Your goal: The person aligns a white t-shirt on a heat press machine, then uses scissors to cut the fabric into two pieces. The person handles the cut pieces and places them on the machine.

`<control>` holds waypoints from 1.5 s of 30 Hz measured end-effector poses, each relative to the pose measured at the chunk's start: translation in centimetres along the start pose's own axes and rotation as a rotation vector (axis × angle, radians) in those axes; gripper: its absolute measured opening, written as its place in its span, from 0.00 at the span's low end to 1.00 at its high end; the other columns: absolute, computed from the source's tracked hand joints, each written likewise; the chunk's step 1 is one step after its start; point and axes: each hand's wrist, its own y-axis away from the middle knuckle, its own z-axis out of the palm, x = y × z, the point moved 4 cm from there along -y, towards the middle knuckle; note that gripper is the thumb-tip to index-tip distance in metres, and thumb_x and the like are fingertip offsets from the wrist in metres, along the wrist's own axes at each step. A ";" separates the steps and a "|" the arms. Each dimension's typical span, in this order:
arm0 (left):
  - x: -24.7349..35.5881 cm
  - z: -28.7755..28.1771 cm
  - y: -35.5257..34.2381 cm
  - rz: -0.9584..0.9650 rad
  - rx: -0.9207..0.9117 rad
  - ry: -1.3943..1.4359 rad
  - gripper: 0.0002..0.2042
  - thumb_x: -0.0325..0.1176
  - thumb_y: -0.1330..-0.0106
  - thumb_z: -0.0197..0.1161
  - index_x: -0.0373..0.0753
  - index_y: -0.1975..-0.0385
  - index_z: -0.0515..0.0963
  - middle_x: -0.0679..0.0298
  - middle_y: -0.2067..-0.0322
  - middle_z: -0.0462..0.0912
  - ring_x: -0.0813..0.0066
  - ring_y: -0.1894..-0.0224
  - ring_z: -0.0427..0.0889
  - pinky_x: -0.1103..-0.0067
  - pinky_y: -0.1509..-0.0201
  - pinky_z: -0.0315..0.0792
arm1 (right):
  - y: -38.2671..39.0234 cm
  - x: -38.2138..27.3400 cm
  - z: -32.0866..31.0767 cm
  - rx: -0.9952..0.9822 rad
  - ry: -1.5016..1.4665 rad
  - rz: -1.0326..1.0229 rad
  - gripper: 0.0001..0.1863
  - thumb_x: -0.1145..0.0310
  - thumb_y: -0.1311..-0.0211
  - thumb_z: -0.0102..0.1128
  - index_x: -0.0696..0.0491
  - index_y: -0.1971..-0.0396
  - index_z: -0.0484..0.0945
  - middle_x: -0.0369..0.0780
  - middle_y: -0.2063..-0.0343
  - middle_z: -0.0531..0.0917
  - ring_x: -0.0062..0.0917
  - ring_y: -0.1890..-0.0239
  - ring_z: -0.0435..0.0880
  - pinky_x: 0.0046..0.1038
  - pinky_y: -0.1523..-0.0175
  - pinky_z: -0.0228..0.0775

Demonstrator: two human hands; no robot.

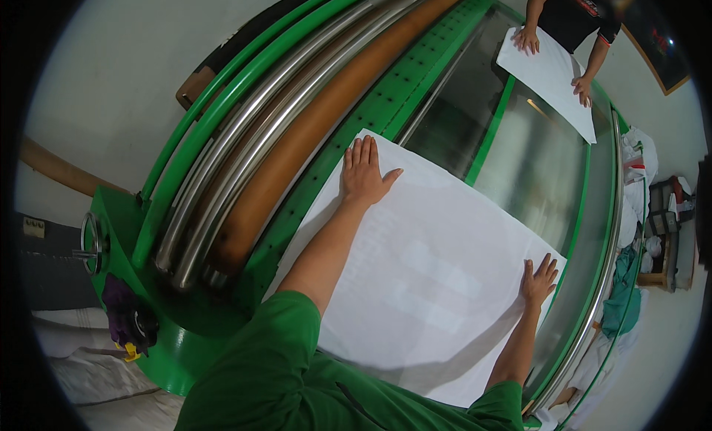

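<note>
A large white sheet (437, 283) lies across the bed of a green machine in front of me, with faint pale marks showing through its middle. My left hand (363, 171) rests flat on its far left corner, fingers stretched and thumb out. Near the sheet's right corner my right hand (538, 281) presses down, palm on the sheet and fingers spread. Both forearms reach over the sheet from green sleeves. Farther along the bed, a co-worker's two hands rest on a second white sheet (552, 79).
Left of the bed run a brown roller (297, 175), shiny metal rollers (245, 127) and green bars (222, 120). A handwheel (90, 243) sits at the machine's left end. A metal rail (597, 316) borders the right side, with cloths (621, 297) beyond it. The co-worker (575, 20) stands at the far end.
</note>
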 end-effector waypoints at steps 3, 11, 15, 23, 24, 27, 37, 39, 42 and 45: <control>-0.6 -0.1 -0.3 0.009 0.007 -0.014 0.50 0.69 0.30 0.48 0.31 0.23 0.47 0.54 0.21 0.49 0.58 0.19 0.41 0.62 0.17 0.34 | -0.2 0.5 0.6 0.007 0.039 -0.017 0.47 0.28 0.32 0.44 0.37 0.21 0.49 0.42 0.20 0.48 0.47 0.20 0.44 0.64 0.23 0.35; -1.1 -1.1 -0.8 0.066 0.059 -0.125 0.48 0.67 0.28 0.48 0.27 0.25 0.50 0.50 0.22 0.50 0.54 0.19 0.43 0.59 0.17 0.36 | 0.9 -1.3 -0.4 0.030 0.025 -0.081 0.46 0.28 0.33 0.45 0.37 0.21 0.50 0.45 0.21 0.51 0.50 0.20 0.46 0.63 0.23 0.36; 0.8 0.3 0.8 0.302 0.073 -0.010 0.46 0.64 0.27 0.48 0.27 0.25 0.52 0.48 0.24 0.54 0.53 0.20 0.47 0.60 0.18 0.40 | 2.0 -1.9 0.7 0.042 -0.005 -0.109 0.46 0.28 0.33 0.45 0.36 0.21 0.50 0.44 0.21 0.49 0.49 0.20 0.45 0.64 0.24 0.36; -2.2 -0.9 -1.3 0.219 -0.052 0.001 0.45 0.65 0.28 0.49 0.33 0.24 0.51 0.55 0.22 0.51 0.60 0.19 0.44 0.66 0.17 0.37 | 1.9 -2.4 0.3 -0.036 -0.025 -0.100 0.48 0.27 0.35 0.48 0.35 0.21 0.50 0.42 0.20 0.49 0.48 0.20 0.44 0.65 0.24 0.36; -2.1 -1.0 -1.4 0.212 -0.058 -0.004 0.46 0.66 0.28 0.49 0.33 0.24 0.51 0.55 0.22 0.51 0.60 0.19 0.44 0.66 0.17 0.37 | 1.9 -2.4 0.3 -0.019 -0.011 -0.103 0.48 0.27 0.35 0.48 0.34 0.21 0.50 0.42 0.20 0.48 0.47 0.20 0.44 0.65 0.24 0.36; -2.4 -1.2 -2.0 0.216 -0.059 -0.005 0.46 0.66 0.28 0.49 0.34 0.23 0.51 0.55 0.22 0.50 0.59 0.19 0.43 0.65 0.17 0.36 | 2.3 -2.9 0.5 0.011 0.010 -0.111 0.48 0.27 0.35 0.47 0.34 0.21 0.49 0.42 0.20 0.47 0.47 0.19 0.43 0.64 0.24 0.35; 1.9 -3.2 11.5 0.249 0.052 0.284 0.46 0.52 0.34 0.65 0.24 0.27 0.53 0.41 0.25 0.55 0.44 0.22 0.50 0.51 0.19 0.37 | 2.8 -10.7 -2.5 -0.016 -0.049 -0.154 0.48 0.33 0.30 0.45 0.45 0.20 0.44 0.44 0.20 0.44 0.51 0.19 0.36 0.66 0.25 0.18; 1.8 -4.1 19.4 0.267 -0.068 0.338 0.46 0.53 0.33 0.64 0.24 0.27 0.52 0.40 0.25 0.53 0.43 0.22 0.48 0.52 0.19 0.37 | 5.6 -18.1 -1.3 0.012 -0.179 -0.428 0.43 0.41 0.27 0.50 0.47 0.21 0.51 0.44 0.21 0.52 0.45 0.19 0.40 0.57 0.21 0.20; -0.8 -4.8 26.4 0.180 -0.138 0.286 0.46 0.56 0.32 0.62 0.25 0.27 0.53 0.39 0.25 0.52 0.42 0.21 0.47 0.52 0.20 0.39 | 13.5 -32.8 -2.6 -0.011 -0.181 -0.942 0.39 0.47 0.29 0.54 0.46 0.23 0.57 0.46 0.23 0.56 0.47 0.21 0.49 0.56 0.21 0.35; -3.4 -5.2 27.6 0.142 -0.114 0.237 0.47 0.60 0.33 0.60 0.28 0.26 0.55 0.39 0.26 0.53 0.40 0.22 0.47 0.49 0.21 0.40 | 16.7 -42.3 -2.9 0.025 -0.213 -1.129 0.41 0.39 0.30 0.53 0.46 0.25 0.61 0.47 0.24 0.57 0.48 0.21 0.50 0.55 0.21 0.37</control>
